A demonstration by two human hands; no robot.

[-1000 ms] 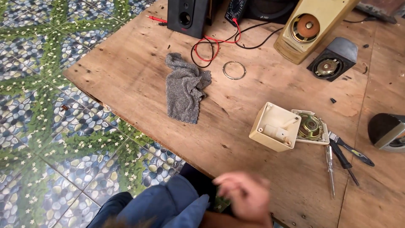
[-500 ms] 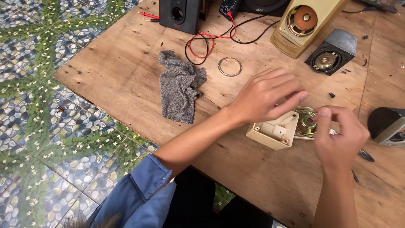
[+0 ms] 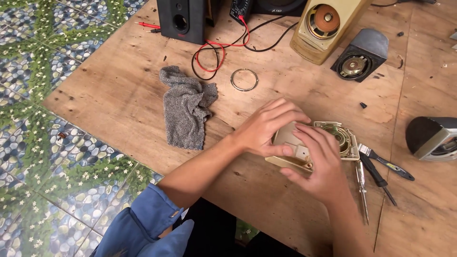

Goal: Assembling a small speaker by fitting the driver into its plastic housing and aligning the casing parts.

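Both hands together on one small cream plastic speaker box (image 3: 291,151), lying on its side on the bare plywood tabletop (image 3: 119,81) at about 4 o'clock from the table's centre. Left hand (image 3: 269,128) cupped over the box's top and near side, fingers curled round it, thumb along the lower edge. Right hand (image 3: 318,162) closed on the box's right end, fingers laid over the face. One round speaker driver on a cream faceplate (image 3: 340,138) shows just past the right fingers at 2 o'clock, touching the box. Three slim hand tools (image 3: 376,173) lie close together at 3 to 4 o'clock of the hands: one pale-handled, two dark-handled. One crumpled grey knitted cloth (image 3: 185,107) at 9 o'clock. One thin metal ring (image 3: 244,79) at 11 o'clock. One loop of red and black wire (image 3: 214,52) just beyond the ring. At the far edge, 12 to 1 o'clock: one black speaker cabinet (image 3: 183,19), one tall cream speaker cabinet (image 3: 323,28), one small dark wedge-shaped speaker (image 3: 364,57). One grey and black speaker (image 3: 435,138) at the right margin, 3 o'clock. Blue sleeve (image 3: 143,228) on the left arm.
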